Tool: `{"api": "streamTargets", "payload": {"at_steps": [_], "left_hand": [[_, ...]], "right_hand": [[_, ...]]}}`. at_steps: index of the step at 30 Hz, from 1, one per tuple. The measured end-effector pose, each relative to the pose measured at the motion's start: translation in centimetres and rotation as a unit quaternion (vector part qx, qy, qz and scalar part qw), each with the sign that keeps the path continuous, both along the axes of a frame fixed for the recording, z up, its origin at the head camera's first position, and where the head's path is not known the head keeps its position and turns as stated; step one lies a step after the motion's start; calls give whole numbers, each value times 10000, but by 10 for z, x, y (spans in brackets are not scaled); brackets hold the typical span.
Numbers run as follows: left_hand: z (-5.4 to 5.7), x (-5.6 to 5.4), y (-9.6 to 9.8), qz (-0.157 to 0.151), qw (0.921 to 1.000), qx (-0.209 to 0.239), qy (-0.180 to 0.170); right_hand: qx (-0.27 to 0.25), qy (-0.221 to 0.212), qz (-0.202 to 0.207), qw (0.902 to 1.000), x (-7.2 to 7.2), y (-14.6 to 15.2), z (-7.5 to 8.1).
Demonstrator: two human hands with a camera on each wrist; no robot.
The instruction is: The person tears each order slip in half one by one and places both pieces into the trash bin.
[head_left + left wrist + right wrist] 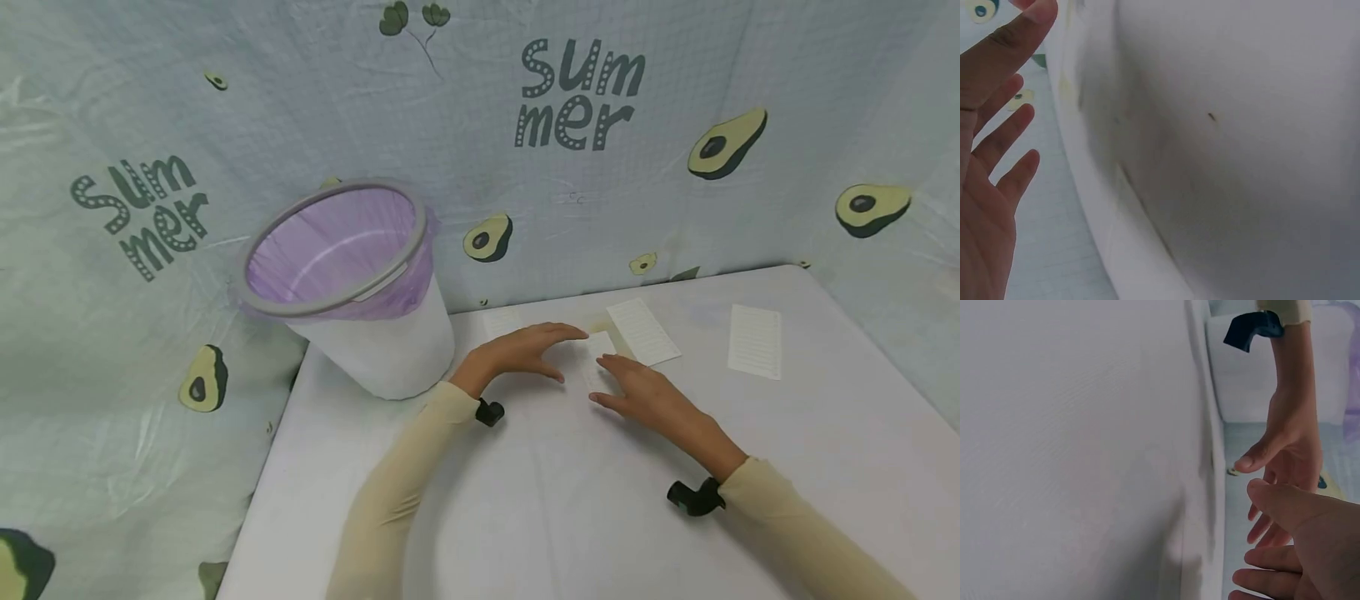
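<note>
In the head view my left hand (525,350) hovers over the table with its fingers extended and thumb apart. My right hand (648,396) faces it from the right, fingers loosely bent and holding nothing that I can see. Between and just beyond them a small white card (602,343) lies on the table, partly hidden by the right fingers. A printed white sheet (643,332) lies beyond the right hand. The left wrist view shows the left hand (991,181) with nothing in it. Relaxed fingers of the right hand (1310,544) show in the right wrist view.
A white bin (397,350) with a purple liner and grey rim stands at the table's back left. Another printed sheet (755,342) lies at the right, and a pale one (501,322) behind the left hand. A patterned curtain (570,200) hangs behind the white table (525,517).
</note>
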State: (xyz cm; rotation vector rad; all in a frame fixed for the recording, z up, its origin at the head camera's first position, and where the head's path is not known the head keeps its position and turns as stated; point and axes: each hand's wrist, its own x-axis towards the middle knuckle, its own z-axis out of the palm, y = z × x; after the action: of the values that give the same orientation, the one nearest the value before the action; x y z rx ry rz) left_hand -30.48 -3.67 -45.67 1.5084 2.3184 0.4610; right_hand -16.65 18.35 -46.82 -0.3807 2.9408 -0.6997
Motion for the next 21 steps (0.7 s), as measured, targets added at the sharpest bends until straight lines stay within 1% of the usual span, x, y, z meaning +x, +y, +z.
{"api": "streamTargets", "payload": {"at_steps": [3, 6, 8, 11, 14, 16, 18, 21], "left_hand": [[-11, -8, 7, -28, 9999, -122, 48], [-17, -15, 14, -142, 9992, -339, 161], [-19, -17, 18, -204, 9983, -530, 100], [-20, -20, 22, -244, 9953, -930, -134], [-21, -21, 24, -282, 9913, -1249, -297], [-21, -21, 24, -295, 9902, -1333, -290], [-22, -18, 23, -255, 9906, -1326, -237], [-21, -13, 21, -108, 9916, -1281, -101]], "right_hand": [[27, 14, -45, 10000, -1, 2, -9], [72, 66, -77, 9999, -4, 1, -16], [98, 101, -100, 9999, -4, -2, -19], [94, 69, -218, 9997, -3, -7, -22], [143, -137, -372, 9991, -3, -10, -24], [230, -259, -395, 9986, -3, -12, -25], [352, -264, -317, 9985, -3, -11, -26], [506, -113, -104, 9986, -4, -9, -26]]}}
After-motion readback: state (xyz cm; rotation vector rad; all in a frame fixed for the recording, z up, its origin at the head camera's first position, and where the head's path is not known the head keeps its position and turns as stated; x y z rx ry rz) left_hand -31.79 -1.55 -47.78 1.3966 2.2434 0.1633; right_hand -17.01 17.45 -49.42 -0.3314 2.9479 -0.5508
